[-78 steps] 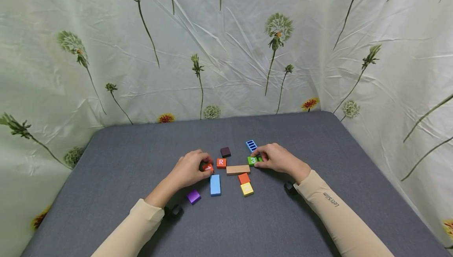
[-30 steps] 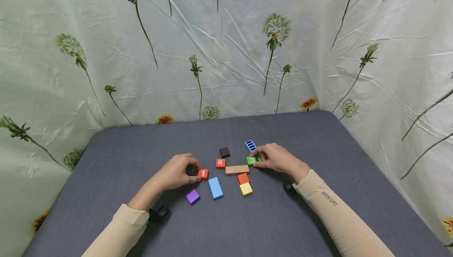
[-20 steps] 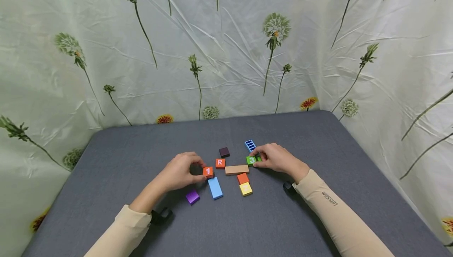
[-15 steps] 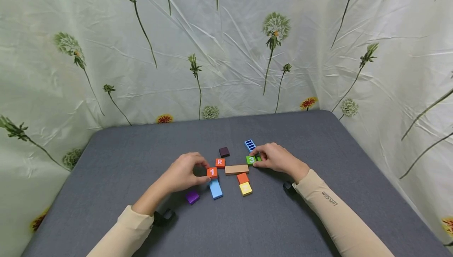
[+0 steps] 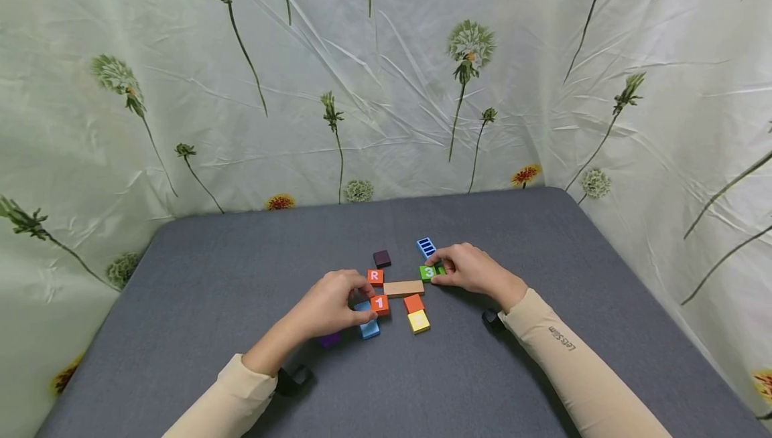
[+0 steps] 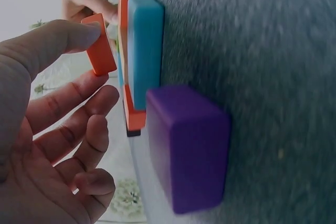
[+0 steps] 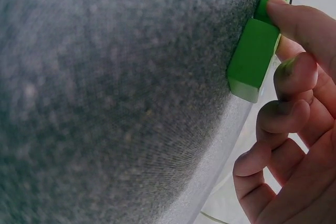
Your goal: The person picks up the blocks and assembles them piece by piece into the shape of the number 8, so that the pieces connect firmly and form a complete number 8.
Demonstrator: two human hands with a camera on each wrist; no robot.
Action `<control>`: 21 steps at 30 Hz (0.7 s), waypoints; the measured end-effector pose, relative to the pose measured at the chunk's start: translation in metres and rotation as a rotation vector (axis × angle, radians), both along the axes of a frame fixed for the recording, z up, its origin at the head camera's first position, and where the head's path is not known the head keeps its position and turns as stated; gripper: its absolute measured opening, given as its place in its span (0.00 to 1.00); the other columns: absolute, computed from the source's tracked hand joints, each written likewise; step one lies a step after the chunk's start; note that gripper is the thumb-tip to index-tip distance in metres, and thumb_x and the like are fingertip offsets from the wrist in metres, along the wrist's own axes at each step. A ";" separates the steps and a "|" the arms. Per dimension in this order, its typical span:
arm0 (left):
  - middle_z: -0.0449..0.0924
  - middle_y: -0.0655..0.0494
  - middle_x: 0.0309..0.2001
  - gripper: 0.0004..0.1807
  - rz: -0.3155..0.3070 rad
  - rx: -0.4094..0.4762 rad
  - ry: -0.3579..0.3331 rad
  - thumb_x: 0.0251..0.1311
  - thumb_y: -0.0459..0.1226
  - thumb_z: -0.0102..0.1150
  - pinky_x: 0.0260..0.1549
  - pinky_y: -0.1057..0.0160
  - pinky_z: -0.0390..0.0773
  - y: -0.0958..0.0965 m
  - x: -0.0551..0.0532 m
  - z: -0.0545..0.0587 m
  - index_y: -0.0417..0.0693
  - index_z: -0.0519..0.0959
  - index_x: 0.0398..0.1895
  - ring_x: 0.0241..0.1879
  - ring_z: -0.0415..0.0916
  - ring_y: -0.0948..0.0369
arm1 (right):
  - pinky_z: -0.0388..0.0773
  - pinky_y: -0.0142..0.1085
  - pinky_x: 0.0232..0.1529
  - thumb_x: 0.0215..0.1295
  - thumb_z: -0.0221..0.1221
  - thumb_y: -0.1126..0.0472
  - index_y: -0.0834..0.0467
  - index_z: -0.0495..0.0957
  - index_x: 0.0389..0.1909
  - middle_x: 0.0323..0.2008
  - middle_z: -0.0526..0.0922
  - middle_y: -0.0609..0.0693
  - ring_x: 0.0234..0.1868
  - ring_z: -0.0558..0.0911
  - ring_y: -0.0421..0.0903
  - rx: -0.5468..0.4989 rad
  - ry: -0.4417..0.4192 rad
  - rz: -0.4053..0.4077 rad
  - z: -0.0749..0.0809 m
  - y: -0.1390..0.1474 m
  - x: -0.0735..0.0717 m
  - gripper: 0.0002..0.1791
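My left hand pinches an orange-red block marked 1 between thumb and fingertips. In the left wrist view this block is off the table, beside a light blue block. From the head view it overlaps that blue block's right edge. A purple block lies under my left wrist. My right hand pinches a green block marked 3, which lies on the table at the right end of a tan plank. In the right wrist view a second green block sits beside it.
An orange-red block marked R lies left of the plank, with a dark block behind it. Orange and yellow blocks lie in front. A blue striped block lies behind my right fingers. A floral curtain hangs behind the grey table.
My left hand has carried the block marked 1 rightward, from left of the light blue block to over its right edge. My right hand stays in place.
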State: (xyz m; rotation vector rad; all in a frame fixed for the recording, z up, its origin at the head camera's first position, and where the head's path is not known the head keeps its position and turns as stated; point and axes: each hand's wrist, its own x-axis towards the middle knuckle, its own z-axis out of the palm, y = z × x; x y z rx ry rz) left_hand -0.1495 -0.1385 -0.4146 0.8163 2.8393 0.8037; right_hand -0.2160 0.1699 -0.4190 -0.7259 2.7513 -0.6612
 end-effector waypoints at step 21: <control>0.83 0.64 0.36 0.11 -0.033 -0.016 0.000 0.56 0.43 0.81 0.43 0.58 0.78 0.020 0.001 -0.013 0.54 0.86 0.36 0.40 0.74 0.63 | 0.60 0.31 0.27 0.71 0.72 0.55 0.55 0.88 0.55 0.22 0.71 0.41 0.22 0.66 0.37 0.000 -0.003 -0.014 -0.001 0.000 -0.001 0.15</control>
